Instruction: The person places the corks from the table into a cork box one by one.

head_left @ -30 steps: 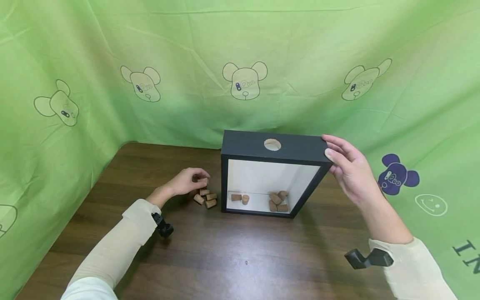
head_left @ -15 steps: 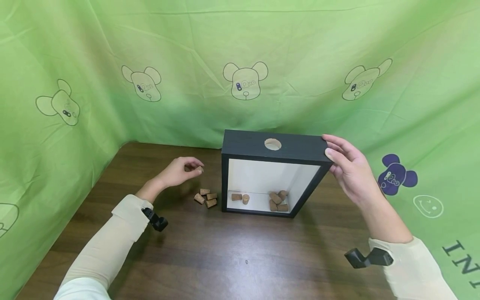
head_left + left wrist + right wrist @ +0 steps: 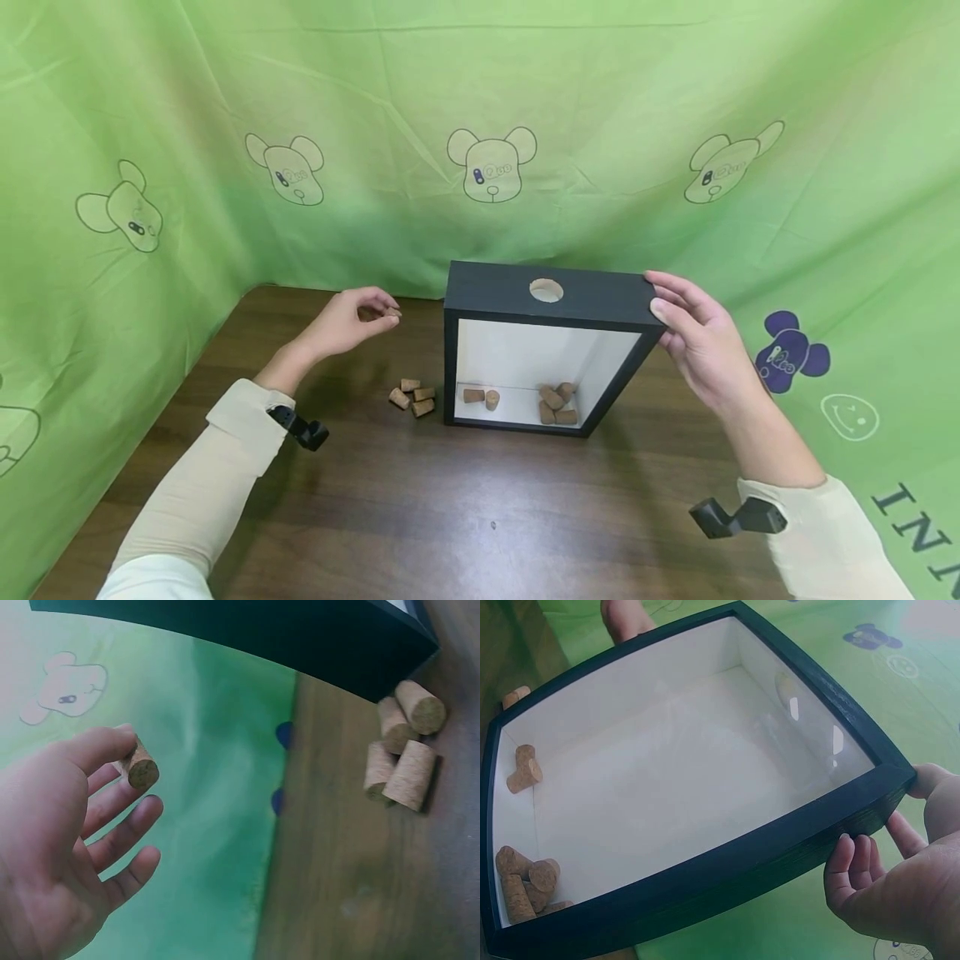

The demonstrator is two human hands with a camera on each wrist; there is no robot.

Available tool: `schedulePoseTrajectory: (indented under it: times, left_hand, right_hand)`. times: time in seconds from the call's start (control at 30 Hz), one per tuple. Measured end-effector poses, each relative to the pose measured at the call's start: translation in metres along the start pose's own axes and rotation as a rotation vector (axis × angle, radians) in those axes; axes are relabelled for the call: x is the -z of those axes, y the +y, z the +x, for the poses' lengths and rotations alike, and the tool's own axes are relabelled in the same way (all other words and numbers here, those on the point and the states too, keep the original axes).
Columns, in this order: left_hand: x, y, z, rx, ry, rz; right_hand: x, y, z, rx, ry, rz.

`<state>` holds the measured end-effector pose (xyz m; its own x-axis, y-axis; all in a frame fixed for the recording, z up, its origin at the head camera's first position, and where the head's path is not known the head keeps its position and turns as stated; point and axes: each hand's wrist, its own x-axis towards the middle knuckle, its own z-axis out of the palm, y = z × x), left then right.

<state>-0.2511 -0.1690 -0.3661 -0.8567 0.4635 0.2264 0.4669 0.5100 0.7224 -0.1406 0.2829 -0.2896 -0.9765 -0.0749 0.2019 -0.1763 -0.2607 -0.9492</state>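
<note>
My left hand (image 3: 342, 322) is raised over the table, left of a black box frame (image 3: 551, 296). Between its thumb and forefinger it pinches a cork (image 3: 142, 766), plain in the left wrist view but mostly hidden in the head view. The box stands upright with a round hole (image 3: 546, 290) in its top and a clear front. Several corks (image 3: 557, 403) lie inside on its white floor, most at the right end. My right hand (image 3: 697, 337) grips the box's upper right corner, thumb in front and fingers around the side and back.
Several loose corks (image 3: 413, 397) lie in a small pile on the brown wooden table (image 3: 420, 508), just left of the box. A green printed cloth (image 3: 382, 142) hangs behind and along both sides.
My left hand has lifted a cork off the pile and moved up and to the left with it. My right hand and the box have stayed in place.
</note>
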Motion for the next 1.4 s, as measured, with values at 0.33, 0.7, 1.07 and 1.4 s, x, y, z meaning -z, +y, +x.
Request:
schedulePoseTrajectory:
  times: [0.33, 0.7, 1.07, 1.4]
  left_hand:
    - [0.012, 0.024, 0.005, -0.051, 0.054, -0.006]
    - [0.02, 0.051, 0.016, -0.137, 0.145, -0.025]
    - [0.024, 0.079, 0.025, -0.225, 0.198, -0.054]
    - [0.024, 0.112, 0.031, -0.315, 0.229, -0.087]
  right_hand:
    - [0.0, 0.0, 0.0, -0.006, 0.006, -0.004]
    - [0.001, 0.002, 0.0, 0.001, 0.003, -0.002]
    - [0.001, 0.001, 0.0, 0.01, -0.004, 0.006]
    - [0.001, 0.001, 0.0, 0.011, -0.006, 0.017]
